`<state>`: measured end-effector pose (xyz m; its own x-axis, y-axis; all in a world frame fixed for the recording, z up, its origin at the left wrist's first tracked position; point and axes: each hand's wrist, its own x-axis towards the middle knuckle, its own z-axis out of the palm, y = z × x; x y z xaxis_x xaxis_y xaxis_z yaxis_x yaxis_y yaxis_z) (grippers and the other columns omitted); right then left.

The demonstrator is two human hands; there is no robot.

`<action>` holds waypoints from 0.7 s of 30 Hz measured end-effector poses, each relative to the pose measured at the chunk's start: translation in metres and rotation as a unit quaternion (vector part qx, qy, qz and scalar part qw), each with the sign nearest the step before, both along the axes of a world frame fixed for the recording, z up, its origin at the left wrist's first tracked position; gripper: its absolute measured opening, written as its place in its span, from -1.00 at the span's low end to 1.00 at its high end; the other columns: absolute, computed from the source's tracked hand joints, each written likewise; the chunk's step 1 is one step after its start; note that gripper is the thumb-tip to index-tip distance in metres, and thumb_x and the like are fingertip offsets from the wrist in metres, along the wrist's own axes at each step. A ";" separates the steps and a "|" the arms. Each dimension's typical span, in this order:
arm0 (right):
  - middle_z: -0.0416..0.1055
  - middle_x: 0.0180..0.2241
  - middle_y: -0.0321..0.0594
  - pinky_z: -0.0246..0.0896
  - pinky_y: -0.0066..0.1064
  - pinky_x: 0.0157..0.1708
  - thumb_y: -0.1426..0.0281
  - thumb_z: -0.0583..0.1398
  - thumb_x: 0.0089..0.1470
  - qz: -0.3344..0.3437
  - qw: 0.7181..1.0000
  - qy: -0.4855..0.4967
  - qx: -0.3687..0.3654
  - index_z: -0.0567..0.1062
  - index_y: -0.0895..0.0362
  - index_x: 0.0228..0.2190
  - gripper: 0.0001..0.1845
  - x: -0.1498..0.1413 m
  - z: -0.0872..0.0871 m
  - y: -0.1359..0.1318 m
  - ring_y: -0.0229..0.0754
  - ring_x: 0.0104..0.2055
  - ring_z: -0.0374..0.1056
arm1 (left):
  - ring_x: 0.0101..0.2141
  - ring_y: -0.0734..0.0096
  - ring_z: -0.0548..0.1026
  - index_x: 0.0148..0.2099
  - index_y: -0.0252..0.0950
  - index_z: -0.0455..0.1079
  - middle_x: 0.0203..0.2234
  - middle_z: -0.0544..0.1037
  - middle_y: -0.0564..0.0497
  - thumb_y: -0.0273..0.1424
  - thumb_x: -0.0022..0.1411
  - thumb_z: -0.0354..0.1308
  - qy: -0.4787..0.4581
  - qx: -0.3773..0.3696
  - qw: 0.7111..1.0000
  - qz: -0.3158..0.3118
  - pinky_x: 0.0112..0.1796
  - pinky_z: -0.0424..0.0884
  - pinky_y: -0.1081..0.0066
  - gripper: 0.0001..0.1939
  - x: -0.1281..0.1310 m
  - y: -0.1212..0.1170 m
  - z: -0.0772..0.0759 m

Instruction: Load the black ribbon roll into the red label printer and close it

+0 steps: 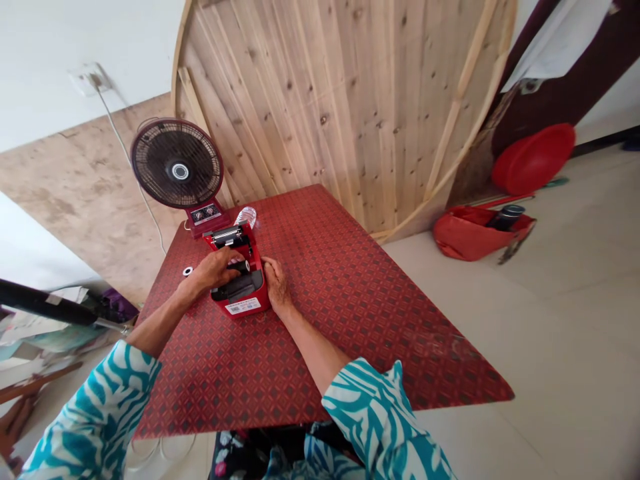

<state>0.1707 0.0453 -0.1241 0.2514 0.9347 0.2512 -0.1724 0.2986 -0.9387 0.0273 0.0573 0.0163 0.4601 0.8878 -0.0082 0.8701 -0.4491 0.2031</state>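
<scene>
A small red printer-like device (244, 299) with its lid open lies on the red patterned table (340, 313). My left hand (216, 268) reaches into its open black compartment, fingers curled over a dark roller part (241, 266). My right hand (275, 285) rests flat against the device's right side, fingers together and pressed on the casing. A white label shows on the device's near face.
A red table fan (177, 168) stands just behind the device, with a clear plastic bottle (246, 216) beside it and a small white ring (187, 271) to the left. A big round wooden tabletop leans on the wall. Red basins (533, 159) lie on the floor at right.
</scene>
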 end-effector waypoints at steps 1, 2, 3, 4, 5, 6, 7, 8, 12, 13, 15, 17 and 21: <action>0.46 -0.14 -0.15 0.15 -0.20 0.10 0.21 0.00 0.10 0.000 1.000 0.002 -0.003 0.51 0.08 -0.20 -0.61 0.000 0.000 0.000 -0.12 -0.02 0.33 | -0.12 0.19 0.51 -0.10 -0.24 0.46 -0.15 0.56 -0.06 -0.47 0.02 0.17 -0.010 0.011 1.000 0.004 -0.05 0.38 0.31 -0.67 -0.001 -0.005 0.003; 0.45 -0.13 -0.15 0.15 -0.21 0.11 0.21 0.00 0.10 0.001 1.000 0.005 -0.005 0.51 0.08 -0.19 -0.61 0.000 -0.001 0.000 -0.12 -0.01 0.33 | -0.13 0.20 0.51 -0.10 -0.24 0.45 -0.16 0.56 -0.05 -0.47 0.02 0.17 -0.021 0.020 1.000 0.011 -0.05 0.38 0.30 -0.67 -0.004 -0.009 0.007; 0.45 -0.12 -0.16 0.14 -0.21 0.11 0.20 0.01 0.10 0.002 1.000 0.008 -0.007 0.51 0.08 -0.19 -0.62 -0.001 -0.002 0.000 -0.13 0.00 0.32 | -0.13 0.21 0.51 -0.10 -0.23 0.44 -0.18 0.56 -0.03 -0.46 0.03 0.18 -0.036 0.029 0.999 0.020 -0.05 0.38 0.29 -0.68 -0.007 -0.013 0.011; 0.45 -0.11 -0.17 0.13 -0.22 0.12 0.19 0.01 0.11 0.004 1.000 0.011 -0.007 0.51 0.07 -0.18 -0.62 -0.001 -0.003 0.000 -0.13 0.01 0.32 | -0.14 0.22 0.51 -0.11 -0.23 0.44 -0.19 0.56 -0.01 -0.44 0.03 0.19 -0.056 0.038 0.997 0.032 -0.05 0.38 0.29 -0.69 -0.012 -0.016 0.015; 0.46 -0.10 -0.18 0.13 -0.23 0.13 0.19 0.02 0.11 0.007 1.000 0.014 -0.006 0.51 0.06 -0.18 -0.62 0.000 -0.004 0.000 -0.14 0.02 0.32 | -0.15 0.23 0.51 -0.12 -0.22 0.43 -0.20 0.56 0.01 -0.41 0.03 0.21 -0.078 0.048 0.995 0.047 -0.06 0.38 0.29 -0.70 -0.019 -0.019 0.020; 0.46 -0.10 -0.19 0.12 -0.23 0.13 0.18 0.02 0.12 0.009 1.000 0.017 -0.006 0.51 0.05 -0.17 -0.63 0.000 -0.005 0.000 -0.15 0.03 0.32 | -0.16 0.23 0.50 -0.13 -0.21 0.42 -0.22 0.56 0.02 -0.38 0.02 0.23 -0.100 0.057 0.991 0.065 -0.07 0.39 0.28 -0.70 -0.026 -0.020 0.024; 0.46 -0.09 -0.20 0.12 -0.23 0.13 0.18 0.02 0.12 0.009 1.000 0.018 -0.005 0.51 0.04 -0.17 -0.63 0.000 -0.006 0.000 -0.15 0.03 0.32 | -0.17 0.24 0.50 -0.14 -0.21 0.42 -0.23 0.57 0.03 -0.34 0.00 0.25 -0.122 0.063 0.987 0.085 -0.08 0.39 0.28 -0.69 -0.035 -0.020 0.029; 0.46 -0.09 -0.20 0.12 -0.23 0.13 0.17 0.03 0.12 0.009 1.000 0.019 -0.005 0.51 0.04 -0.17 -0.63 0.000 -0.007 0.000 -0.14 0.03 0.32 | -0.19 0.24 0.50 -0.16 -0.22 0.42 -0.24 0.57 0.03 -0.32 -0.03 0.27 -0.142 0.064 0.982 0.104 -0.09 0.40 0.28 -0.67 -0.045 -0.020 0.032; 0.47 -0.10 -0.18 0.12 -0.20 0.12 0.17 0.02 0.12 0.008 1.000 0.009 -0.005 0.51 0.04 -0.17 -0.62 0.002 -0.009 0.000 -0.11 0.02 0.32 | -0.28 0.23 0.50 -0.21 -0.26 0.43 -0.32 0.57 -0.01 -0.26 -0.15 0.33 -0.216 0.015 0.962 0.168 -0.18 0.42 0.26 -0.60 -0.084 -0.011 0.034; 0.47 -0.11 -0.18 0.13 -0.20 0.11 0.18 0.03 0.12 0.008 1.000 0.007 -0.005 0.51 0.04 -0.17 -0.63 0.003 -0.009 0.000 -0.11 0.01 0.32 | -0.30 0.24 0.50 -0.22 -0.27 0.43 -0.34 0.57 -0.01 -0.26 -0.18 0.33 -0.242 0.000 0.953 0.180 -0.21 0.43 0.27 -0.59 -0.092 -0.007 0.031; 0.47 -0.11 -0.19 0.14 -0.20 0.09 0.17 0.03 0.12 0.009 1.000 0.007 -0.008 0.51 0.04 -0.18 -0.64 0.004 -0.009 0.000 -0.10 0.00 0.32 | -0.34 0.26 0.50 -0.24 -0.27 0.41 -0.36 0.57 0.01 -0.27 -0.24 0.34 -0.297 -0.015 0.934 0.199 -0.26 0.43 0.30 -0.57 -0.104 0.005 0.019; 0.48 -0.12 -0.19 0.15 -0.21 0.09 0.17 0.04 0.12 0.009 1.000 0.008 -0.011 0.51 0.03 -0.17 -0.64 0.004 -0.009 -0.001 -0.11 0.00 0.33 | -0.37 0.30 0.50 -0.27 -0.27 0.37 -0.41 0.55 0.04 -0.30 -0.28 0.34 -0.338 -0.011 0.916 0.215 -0.29 0.43 0.33 -0.56 -0.111 0.019 0.005; 0.47 -0.11 -0.19 0.15 -0.21 0.09 0.17 0.05 0.11 0.012 1.000 0.011 -0.019 0.51 0.05 -0.16 -0.63 0.005 -0.009 -0.002 -0.10 0.00 0.33 | -0.38 0.33 0.50 -0.30 -0.27 0.32 -0.45 0.52 0.07 -0.36 -0.23 0.28 -0.314 0.020 0.920 0.235 -0.30 0.43 0.36 -0.64 -0.117 0.053 -0.024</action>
